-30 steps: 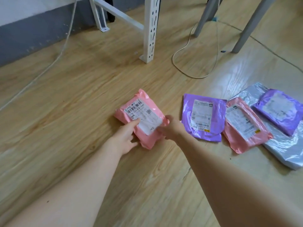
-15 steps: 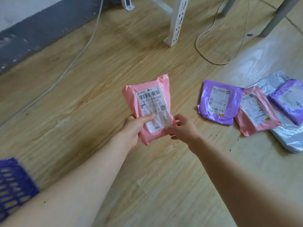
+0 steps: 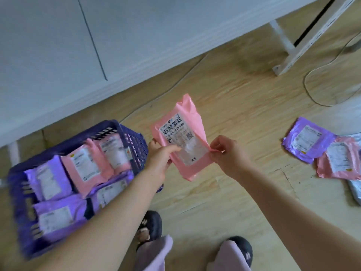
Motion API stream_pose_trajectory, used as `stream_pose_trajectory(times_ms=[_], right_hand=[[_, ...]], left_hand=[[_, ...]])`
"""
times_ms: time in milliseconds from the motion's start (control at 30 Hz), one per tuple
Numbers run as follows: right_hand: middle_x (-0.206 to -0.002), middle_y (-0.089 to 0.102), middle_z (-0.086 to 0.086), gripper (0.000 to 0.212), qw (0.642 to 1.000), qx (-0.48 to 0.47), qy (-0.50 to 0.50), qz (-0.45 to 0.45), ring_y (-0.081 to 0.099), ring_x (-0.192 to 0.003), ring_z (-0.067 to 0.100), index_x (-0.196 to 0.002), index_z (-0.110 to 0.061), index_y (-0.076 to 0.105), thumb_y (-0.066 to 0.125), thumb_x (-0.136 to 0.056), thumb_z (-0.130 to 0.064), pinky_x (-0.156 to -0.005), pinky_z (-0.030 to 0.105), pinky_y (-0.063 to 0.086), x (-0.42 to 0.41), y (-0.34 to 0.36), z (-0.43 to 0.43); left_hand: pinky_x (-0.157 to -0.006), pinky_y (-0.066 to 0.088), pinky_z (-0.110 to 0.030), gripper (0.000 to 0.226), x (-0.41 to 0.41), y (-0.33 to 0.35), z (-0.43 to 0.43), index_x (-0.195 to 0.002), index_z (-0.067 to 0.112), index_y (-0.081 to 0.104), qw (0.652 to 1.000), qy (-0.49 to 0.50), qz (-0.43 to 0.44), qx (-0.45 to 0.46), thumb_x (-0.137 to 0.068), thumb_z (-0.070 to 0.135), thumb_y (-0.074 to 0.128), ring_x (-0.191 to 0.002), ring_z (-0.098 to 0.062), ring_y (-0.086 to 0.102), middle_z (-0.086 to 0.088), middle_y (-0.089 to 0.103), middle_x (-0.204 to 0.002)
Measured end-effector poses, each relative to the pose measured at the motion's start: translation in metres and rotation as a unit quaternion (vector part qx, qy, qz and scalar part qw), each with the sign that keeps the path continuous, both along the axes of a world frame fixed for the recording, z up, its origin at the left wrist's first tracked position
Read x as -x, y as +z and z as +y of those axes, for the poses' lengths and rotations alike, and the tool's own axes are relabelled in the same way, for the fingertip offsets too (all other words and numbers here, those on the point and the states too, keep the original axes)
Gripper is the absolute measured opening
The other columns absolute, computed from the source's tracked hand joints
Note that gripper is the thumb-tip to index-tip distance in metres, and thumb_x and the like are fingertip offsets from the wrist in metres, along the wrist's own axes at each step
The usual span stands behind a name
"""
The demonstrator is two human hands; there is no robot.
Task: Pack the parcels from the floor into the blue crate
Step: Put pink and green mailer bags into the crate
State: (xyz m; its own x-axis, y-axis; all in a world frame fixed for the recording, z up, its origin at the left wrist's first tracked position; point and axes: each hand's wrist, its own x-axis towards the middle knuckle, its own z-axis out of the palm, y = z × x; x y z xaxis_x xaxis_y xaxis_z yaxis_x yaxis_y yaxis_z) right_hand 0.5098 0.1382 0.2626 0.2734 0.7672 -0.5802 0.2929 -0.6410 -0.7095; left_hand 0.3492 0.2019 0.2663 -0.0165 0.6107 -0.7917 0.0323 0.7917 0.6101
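I hold a pink parcel [image 3: 183, 133] with a white barcode label in the air above the wooden floor. My left hand [image 3: 159, 161] grips its lower left edge, thumb over the label. My right hand [image 3: 226, 153] pinches its right edge. The blue crate [image 3: 121, 132] stands on the floor to the left, just beside my left hand, and holds several pink and purple parcels. On the floor at the right lie a purple parcel [image 3: 306, 142], a pink parcel [image 3: 340, 161] overlapping it, and part of a silver parcel [image 3: 354, 189] at the frame edge.
A white wall and skirting [image 3: 82, 79] run behind the crate. A white metal rack foot [image 3: 287, 63] and a loose cable [image 3: 312, 90] sit at the upper right. My feet in dark slippers [image 3: 150, 227] stand below the parcel, close to the crate.
The pink parcel went from lying on the floor to being held in the air by both hands. The view swung left, bringing the crate fully into sight.
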Motion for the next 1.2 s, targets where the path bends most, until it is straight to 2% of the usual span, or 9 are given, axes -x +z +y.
stream_pose_trajectory(times_ms=[233, 367, 467, 567, 700, 800, 900, 1033, 1200], right_hand=[[-0.08, 0.061, -0.004, 0.025, 0.983, -0.027, 0.176, -0.043, 0.054, -0.076, 0.021, -0.072, -0.026, 0.053, 0.055, -0.081, -0.002, -0.07, 0.031, 0.047, 0.116, 0.049, 0.029], [-0.082, 0.061, -0.004, 0.023, 0.971, -0.006, 0.237, -0.042, 0.051, -0.073, 0.017, -0.076, -0.023, 0.054, 0.054, -0.082, -0.001, -0.055, 0.01, 0.036, 0.185, 0.055, 0.037], [-0.088, 0.063, -0.002, 0.027, 0.962, 0.013, 0.268, -0.052, 0.053, -0.079, 0.019, -0.077, -0.028, 0.054, 0.052, -0.084, -0.001, -0.058, 0.018, 0.039, 0.247, 0.052, 0.048], [-0.103, 0.067, 0.0, 0.025, 0.951, 0.038, 0.3, -0.067, 0.058, -0.08, 0.021, -0.096, -0.022, 0.061, 0.048, -0.088, -0.002, -0.057, 0.023, 0.043, 0.312, 0.039, 0.06], [-0.103, 0.067, 0.003, 0.028, 0.939, 0.073, 0.326, -0.082, 0.061, -0.07, 0.021, -0.104, -0.023, 0.058, 0.044, -0.09, -0.004, -0.054, 0.027, 0.049, 0.393, 0.021, 0.067], [-0.097, 0.066, 0.007, 0.036, 0.938, 0.077, 0.325, -0.087, 0.054, -0.064, 0.021, -0.109, -0.021, 0.058, 0.041, -0.087, 0.001, -0.045, 0.024, 0.039, 0.443, 0.007, 0.076], [-0.095, 0.063, 0.006, 0.038, 0.94, 0.071, 0.317, -0.105, 0.051, -0.073, 0.023, -0.109, -0.021, 0.062, 0.042, -0.086, 0.003, -0.048, 0.024, 0.033, 0.479, -0.008, 0.083], [-0.103, 0.065, 0.005, 0.041, 0.931, 0.08, 0.329, -0.137, 0.051, -0.079, 0.021, -0.104, -0.022, 0.065, 0.038, -0.085, 0.003, -0.052, 0.023, 0.034, 0.504, -0.034, 0.079], [-0.113, 0.061, 0.005, 0.049, 0.901, 0.117, 0.387, -0.16, 0.052, -0.087, 0.023, -0.116, -0.024, 0.063, 0.039, -0.084, 0.005, -0.066, 0.025, 0.037, 0.524, -0.071, 0.076]], left_hand=[[-0.094, 0.048, -0.046, 0.096, 0.135, 0.048, 0.001, -0.144, 0.032, 0.023, 0.989, 0.112, 0.082, -0.042, -0.067, -0.009, 0.063, -0.108, -0.026, 0.061, -0.004, 0.061, -0.12], [-0.076, 0.055, -0.037, 0.088, 0.209, 0.054, -0.001, -0.147, 0.029, 0.022, 0.986, 0.147, 0.079, -0.028, -0.077, -0.013, 0.055, -0.093, -0.017, 0.061, -0.002, 0.059, -0.117], [-0.063, 0.049, -0.028, 0.077, 0.276, 0.052, -0.001, -0.145, 0.027, 0.027, 0.98, 0.179, 0.082, -0.003, -0.083, -0.011, 0.051, -0.082, -0.012, 0.059, -0.005, 0.057, -0.122], [-0.067, 0.049, -0.028, 0.073, 0.343, 0.043, -0.001, -0.145, 0.029, 0.028, 0.973, 0.215, 0.085, 0.022, -0.086, -0.008, 0.049, -0.075, -0.01, 0.057, -0.002, 0.058, -0.109], [-0.067, 0.05, -0.03, 0.055, 0.427, 0.017, -0.003, -0.131, 0.016, 0.043, 0.967, 0.223, 0.114, 0.052, -0.082, -0.01, 0.049, -0.074, -0.014, 0.054, -0.005, 0.055, -0.098], [-0.059, 0.052, -0.027, 0.035, 0.48, -0.008, -0.006, -0.112, 0.004, 0.055, 0.96, 0.215, 0.167, 0.06, -0.08, -0.008, 0.048, -0.081, -0.019, 0.051, -0.01, 0.053, -0.095], [-0.048, 0.052, -0.02, 0.012, 0.512, -0.024, -0.012, -0.075, 0.002, 0.057, 0.956, 0.223, 0.171, 0.083, -0.065, -0.004, 0.057, -0.067, -0.019, 0.05, -0.009, 0.056, -0.068], [-0.054, 0.052, -0.025, 0.018, 0.535, -0.051, -0.033, -0.074, 0.007, 0.053, 0.951, 0.209, 0.178, 0.144, -0.059, 0.006, 0.063, -0.077, -0.027, 0.055, -0.012, 0.058, -0.078], [-0.075, 0.059, -0.043, 0.056, 0.559, -0.092, -0.056, -0.107, 0.004, 0.052, 0.944, -0.029, 0.263, 0.199, -0.055, 0.024, 0.057, -0.07, -0.028, 0.07, -0.013, 0.07, -0.079]])
